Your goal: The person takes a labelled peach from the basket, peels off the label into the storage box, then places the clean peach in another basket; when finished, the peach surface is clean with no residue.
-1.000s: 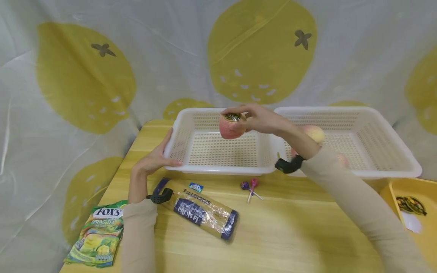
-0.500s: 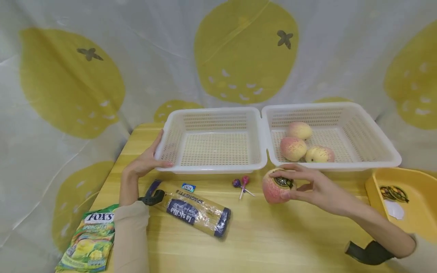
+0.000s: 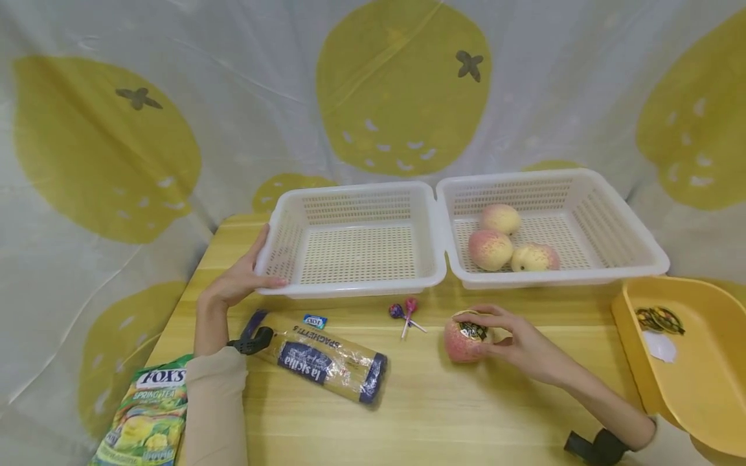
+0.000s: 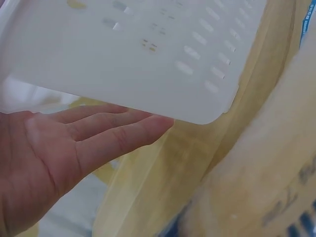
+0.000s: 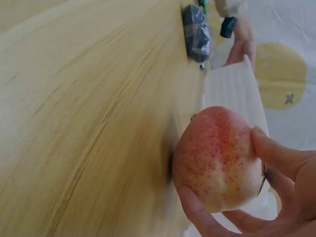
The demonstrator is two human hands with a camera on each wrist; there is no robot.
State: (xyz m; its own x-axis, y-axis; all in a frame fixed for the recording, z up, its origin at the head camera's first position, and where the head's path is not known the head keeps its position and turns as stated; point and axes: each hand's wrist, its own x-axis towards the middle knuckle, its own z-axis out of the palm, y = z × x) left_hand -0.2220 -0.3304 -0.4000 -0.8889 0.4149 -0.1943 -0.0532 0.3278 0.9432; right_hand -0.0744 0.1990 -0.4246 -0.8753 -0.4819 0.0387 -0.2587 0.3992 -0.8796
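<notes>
A: Where is the peach (image 3: pixel 463 340) sitting?

B: On the worktop (image 3: pixel 478 408), just in front of the right basket (image 3: pixel 641 249) and a little right of the two lollipops (image 3: pixel 405 312). The right hand (image 3: pixel 519 343) is curled round it, fingertips on top and thumb at the side, so it looks steadied and not rolling free.

A: Which way does it point?

B: It is nearly round, so there is hardly a long axis. The end with the dark gold sticker (image 3: pixel 473 331) faces up and slightly toward the hand. In the right wrist view the red, speckled side (image 5: pixel 212 148) faces the camera and its far side meets the wood.

A: And the other hand?

B: The left hand (image 3: pixel 241 278) lies with straight fingers against the left corner of the empty basket (image 3: pixel 350 285); the left wrist view shows the fingers (image 4: pixel 108 133) flat under its rim, not clenched. I judge it is bracing the basket so it does not slide.

A: What else is about?

B: Three more peaches (image 3: pixel 507 243) lie together in the right basket. A pack of spaghetti (image 3: pixel 326 362) lies slantwise near the left forearm, a small blue sweet (image 3: pixel 315 320) just behind it, a green sweets bag (image 3: pixel 146 421) at the near left corner, and a yellow tray (image 3: pixel 699 382) at the right with a dark sticker in it.
</notes>
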